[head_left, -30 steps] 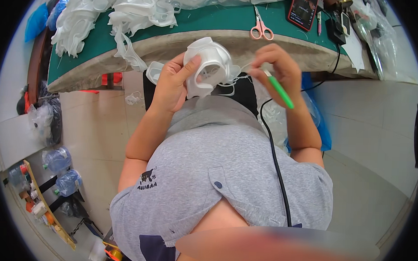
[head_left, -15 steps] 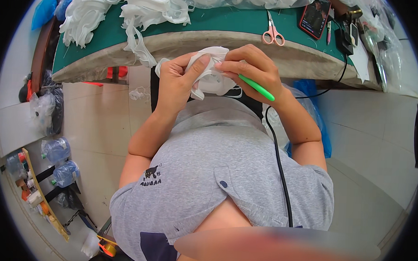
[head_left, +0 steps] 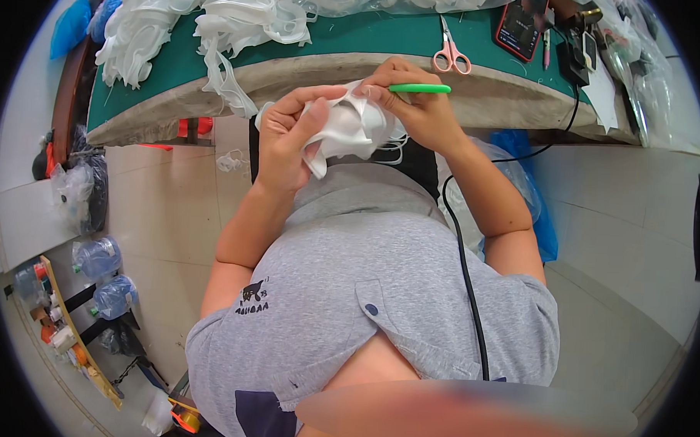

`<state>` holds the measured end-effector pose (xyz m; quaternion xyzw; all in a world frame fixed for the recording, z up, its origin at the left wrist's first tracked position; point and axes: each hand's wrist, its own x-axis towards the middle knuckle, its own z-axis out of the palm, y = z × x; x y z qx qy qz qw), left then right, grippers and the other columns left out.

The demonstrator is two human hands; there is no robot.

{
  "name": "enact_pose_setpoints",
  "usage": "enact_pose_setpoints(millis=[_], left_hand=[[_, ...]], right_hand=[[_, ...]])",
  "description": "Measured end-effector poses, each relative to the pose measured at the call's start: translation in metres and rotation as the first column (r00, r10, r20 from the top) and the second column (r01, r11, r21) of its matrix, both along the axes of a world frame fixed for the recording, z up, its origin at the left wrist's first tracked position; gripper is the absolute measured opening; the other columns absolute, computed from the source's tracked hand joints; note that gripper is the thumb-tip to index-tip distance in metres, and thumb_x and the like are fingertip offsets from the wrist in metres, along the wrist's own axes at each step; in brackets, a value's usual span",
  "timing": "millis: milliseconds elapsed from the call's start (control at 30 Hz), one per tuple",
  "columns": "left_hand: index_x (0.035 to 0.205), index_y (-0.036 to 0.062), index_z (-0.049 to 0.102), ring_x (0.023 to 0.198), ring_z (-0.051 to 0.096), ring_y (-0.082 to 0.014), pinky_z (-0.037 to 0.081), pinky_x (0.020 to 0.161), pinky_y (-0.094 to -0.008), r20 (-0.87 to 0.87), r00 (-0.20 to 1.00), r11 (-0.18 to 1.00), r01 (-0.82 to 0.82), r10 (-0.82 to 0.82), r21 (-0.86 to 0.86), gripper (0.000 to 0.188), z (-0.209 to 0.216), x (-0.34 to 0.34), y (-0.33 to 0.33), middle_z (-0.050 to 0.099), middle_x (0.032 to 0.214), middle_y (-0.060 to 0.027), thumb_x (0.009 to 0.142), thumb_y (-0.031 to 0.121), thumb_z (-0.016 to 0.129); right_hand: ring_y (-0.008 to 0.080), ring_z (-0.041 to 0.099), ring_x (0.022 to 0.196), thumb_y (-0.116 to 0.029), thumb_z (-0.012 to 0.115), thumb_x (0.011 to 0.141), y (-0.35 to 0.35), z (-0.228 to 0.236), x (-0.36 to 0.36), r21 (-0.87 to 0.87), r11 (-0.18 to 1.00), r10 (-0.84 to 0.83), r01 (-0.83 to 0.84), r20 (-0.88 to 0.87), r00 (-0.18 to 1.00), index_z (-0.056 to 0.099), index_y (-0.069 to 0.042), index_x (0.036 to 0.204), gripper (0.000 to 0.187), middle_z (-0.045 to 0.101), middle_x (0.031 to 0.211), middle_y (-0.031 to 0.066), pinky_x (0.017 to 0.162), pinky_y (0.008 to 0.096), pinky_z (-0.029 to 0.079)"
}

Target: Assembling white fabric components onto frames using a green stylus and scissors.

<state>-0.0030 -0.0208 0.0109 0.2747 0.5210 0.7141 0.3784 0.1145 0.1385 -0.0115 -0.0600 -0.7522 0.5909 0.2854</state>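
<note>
A white cup-shaped face mask (head_left: 351, 131) with thin elastic loops is held in front of my chest, below the table's front edge. My left hand (head_left: 290, 135) grips its left side, thumb and fingers curled over the rim. My right hand (head_left: 415, 107) pinches the mask's upper right part and also holds a slim green tool (head_left: 418, 88) lying level across its fingers. Part of the mask is hidden behind both hands.
A green-topped table (head_left: 349, 35) carries a heap of white masks (head_left: 210, 17), pink-handled scissors (head_left: 450, 56), a phone (head_left: 521, 24) and clear plastic bags. A black cable (head_left: 464, 253) runs down past my right arm. Water bottles (head_left: 98, 256) and a shelf stand on the tiled floor at left.
My hands have closed together on the mask, folding it smaller. The green tool has swung from pointing down-right to lying level.
</note>
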Motion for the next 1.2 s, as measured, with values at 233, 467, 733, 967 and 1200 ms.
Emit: enact_pose_setpoints(millis=[233, 467, 733, 967, 1200], left_hand=[[0.131, -0.0018, 0.047, 0.082, 0.061, -0.0078, 0.048, 0.071, -0.0204, 0.003, 0.976, 0.960, 0.214, -0.218, 0.180, 0.040, 0.002, -0.004, 0.000, 0.065, 0.101, -0.0077, 0.097, 0.018, 0.051], [0.131, 0.0006, 0.048, 0.081, 0.061, -0.0075, 0.049, 0.068, -0.0201, 0.002, 0.982, 0.982, 0.190, -0.190, 0.010, 0.038, 0.005, 0.005, 0.006, 0.066, 0.096, -0.0076, 0.098, 0.019, 0.050], [0.123, -0.0018, 0.052, 0.091, 0.066, -0.0179, 0.054, 0.079, -0.0292, 0.191, 0.958, 0.976, 0.199, -0.213, 0.088, 0.034, 0.000, -0.011, 0.007, 0.066, 0.105, -0.0184, 0.095, 0.016, 0.054], [0.120, -0.0008, 0.053, 0.093, 0.065, -0.0173, 0.054, 0.081, -0.0304, 0.219, 0.947, 0.971, 0.218, -0.235, 0.101, 0.031, -0.003, -0.014, 0.008, 0.066, 0.106, -0.0182, 0.095, 0.018, 0.053], [0.120, 0.0012, 0.053, 0.093, 0.062, -0.0129, 0.053, 0.080, -0.0274, 0.092, 0.946, 0.948, 0.301, -0.310, 0.102, 0.040, 0.002, -0.006, 0.005, 0.064, 0.106, -0.0103, 0.087, 0.019, 0.066]], right_hand=[[0.0124, 0.052, 0.079, -0.017, 0.055, 0.093, 0.014, 0.023, 0.021, -0.270, 0.962, -0.015, -0.031, -0.167, 0.986, 0.066, 0.001, 0.094, 0.021, 0.056, 0.079, 0.0031, 0.071, 0.0257, 0.041], [0.0230, 0.060, 0.075, 0.003, 0.072, 0.072, -0.014, 0.034, 0.013, 0.449, 0.879, -0.126, 0.163, -0.111, 0.986, 0.066, -0.002, 0.084, 0.015, 0.064, 0.084, 0.0089, 0.069, 0.0278, 0.048], [0.0177, 0.060, 0.078, 0.012, 0.069, 0.071, -0.015, 0.040, 0.020, 0.238, 0.971, 0.049, 0.001, -0.207, 0.977, 0.063, -0.002, 0.080, 0.019, 0.062, 0.082, 0.0081, 0.068, 0.0268, 0.049], [0.0146, 0.057, 0.085, 0.008, 0.065, 0.081, -0.010, 0.025, 0.018, 0.082, 0.997, -0.004, 0.011, -0.086, 0.996, 0.060, 0.000, 0.086, 0.011, 0.059, 0.090, 0.0081, 0.079, 0.0251, 0.045], [0.0137, 0.057, 0.087, 0.005, 0.064, 0.083, -0.010, 0.024, 0.014, 0.042, 0.999, -0.015, 0.017, -0.052, 0.999, 0.059, 0.001, 0.087, 0.008, 0.059, 0.093, 0.0087, 0.081, 0.0253, 0.045]])
